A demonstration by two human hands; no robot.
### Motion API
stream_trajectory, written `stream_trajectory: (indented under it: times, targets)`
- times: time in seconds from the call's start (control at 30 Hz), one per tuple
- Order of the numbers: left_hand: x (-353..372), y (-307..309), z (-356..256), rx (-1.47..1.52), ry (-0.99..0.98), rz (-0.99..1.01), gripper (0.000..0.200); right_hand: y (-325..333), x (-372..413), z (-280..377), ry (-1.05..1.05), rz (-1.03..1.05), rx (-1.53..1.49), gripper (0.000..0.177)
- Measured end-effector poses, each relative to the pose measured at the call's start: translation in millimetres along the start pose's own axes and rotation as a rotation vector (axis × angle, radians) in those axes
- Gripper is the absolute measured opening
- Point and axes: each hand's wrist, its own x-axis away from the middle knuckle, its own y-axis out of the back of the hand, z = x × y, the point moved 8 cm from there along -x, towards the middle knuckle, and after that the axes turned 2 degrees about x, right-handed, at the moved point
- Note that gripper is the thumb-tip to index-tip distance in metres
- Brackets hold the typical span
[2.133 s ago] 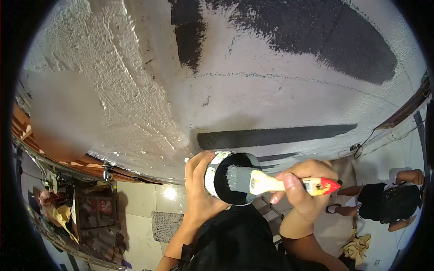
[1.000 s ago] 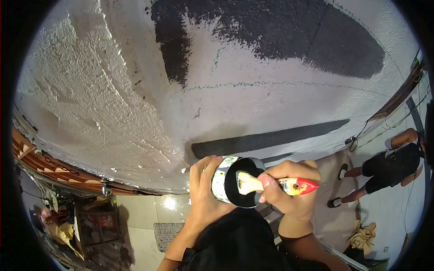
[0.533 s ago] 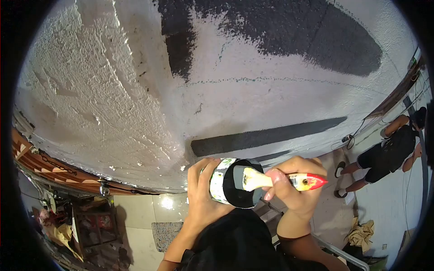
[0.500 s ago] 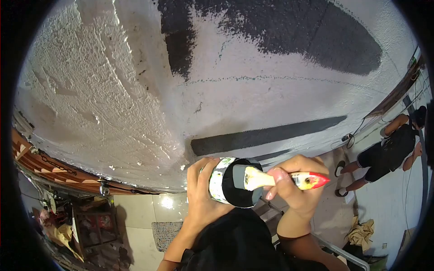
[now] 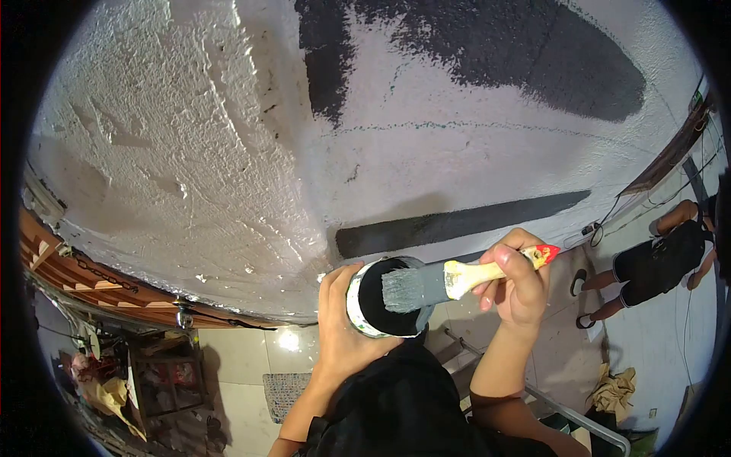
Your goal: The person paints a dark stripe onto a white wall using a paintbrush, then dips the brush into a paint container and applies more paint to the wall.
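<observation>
My left hand (image 5: 340, 320) is wrapped round the side of a round paint can (image 5: 355, 308) with a white and green label and dark inside. My right hand (image 5: 518, 282) grips the handle of a paintbrush (image 5: 464, 280), pale yellow with a red tip. The brush's grey-coated bristles lie over the can's opening and rim. In front of me is a white wall (image 5: 457, 171) with a large dark grey painted patch (image 5: 548, 65) above and a long dark grey stripe (image 5: 457, 225) just beyond the can.
A person (image 5: 659, 255) in dark clothes stands at the right. A metal ladder rail (image 5: 567, 415) runs beside my right arm. Below left are a wooden stand (image 5: 164, 381), a grey mat (image 5: 288, 392) and a hanging bulb (image 5: 184, 316). Crumpled brown paper (image 5: 613, 390) lies lower right.
The brush has come up and right out of the can, so its bristles now show at the rim. My right hand rose slightly. The can's opening now tilts more toward me.
</observation>
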Motion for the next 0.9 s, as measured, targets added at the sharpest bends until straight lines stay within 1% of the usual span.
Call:
stream_trajectory:
  times: [0.13, 0.23, 0.27, 0.37, 0.5, 0.53, 0.67, 0.83, 0.9]
  targets:
    - [-3.0, 2.7, -1.3, -0.034, -0.009, -0.002, 0.099, -3.4, 1.8, -9.7, -0.023, 0.0, -0.065, 0.018]
    - [-6.3, 1.1, -4.9, -0.119, -0.025, 0.006, 0.099, -16.7, 4.9, -14.3, -0.079, 0.017, 0.098, 0.016]
    - [-5.4, 0.5, -4.2, -0.131, -0.03, 0.01, 0.099, -22.8, 5.1, -12.0, -0.06, 0.036, 0.143, 0.013]
    - [-3.3, 1.7, -4.2, -0.133, -0.042, 0.015, 0.097, -36.8, 7.0, -1.3, 0.026, 0.083, 0.238, 0.011]
    - [-2.7, 3.3, 0.4, -0.069, -0.05, -0.003, 0.099, -40.9, 16.0, 23.5, 0.159, 0.043, 0.38, 0.01]
    - [-1.6, 3.4, 2.4, -0.057, -0.05, -0.013, 0.1, -42.0, 17.3, 29.6, 0.146, 0.002, 0.41, 0.011]
    - [-1.7, 1.4, -2.7, -0.091, -0.089, -0.003, 0.1, -49.9, 19.0, 43.3, 0.263, 0.023, 0.696, 0.013]
    - [-3.4, -2.8, -11.5, -0.118, -0.16, 0.001, 0.098, -60.9, 13.4, 42.2, 0.259, 0.12, 0.717, 0.014]
    - [-2.0, -4.4, -10.3, -0.102, -0.147, 0.003, 0.097, -59.3, 12.2, 38.0, 0.228, 0.137, 0.697, 0.015]
